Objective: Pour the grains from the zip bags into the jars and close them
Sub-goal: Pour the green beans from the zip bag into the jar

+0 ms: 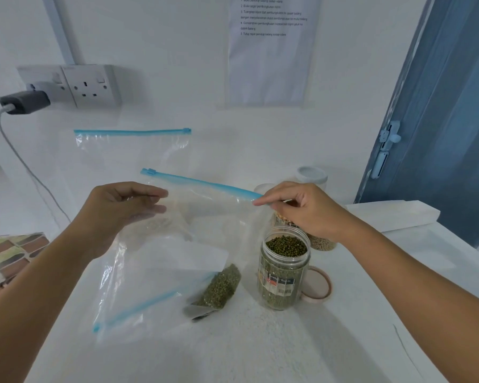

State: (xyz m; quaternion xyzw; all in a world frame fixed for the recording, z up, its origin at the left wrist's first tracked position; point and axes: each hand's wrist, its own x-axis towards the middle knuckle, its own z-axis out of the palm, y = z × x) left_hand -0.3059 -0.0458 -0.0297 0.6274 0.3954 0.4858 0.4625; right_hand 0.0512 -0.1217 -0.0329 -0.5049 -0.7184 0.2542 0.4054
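Observation:
I hold a clear, seemingly empty zip bag [205, 200] with a blue zip strip up over the counter. My left hand [122, 208] pinches its left side and my right hand [304, 208] pinches its right top corner by the strip. Below the bag, an open jar [284, 272] stands full of green grains, its pink lid [320, 286] lying right behind it. Another zip bag [155, 288] lies on the counter with a small heap of green grains [221, 286] in its corner. Behind my right hand is a jar of pale grains [322, 243], partly hidden, and a white-lidded jar [313, 175].
A third, empty zip bag [133, 150] lies flat near the wall. A double wall socket [91, 85] with a plugged charger [25, 102] and cable sits at back left. A paper sheet hangs on the wall. A blue door [440, 106] stands at right.

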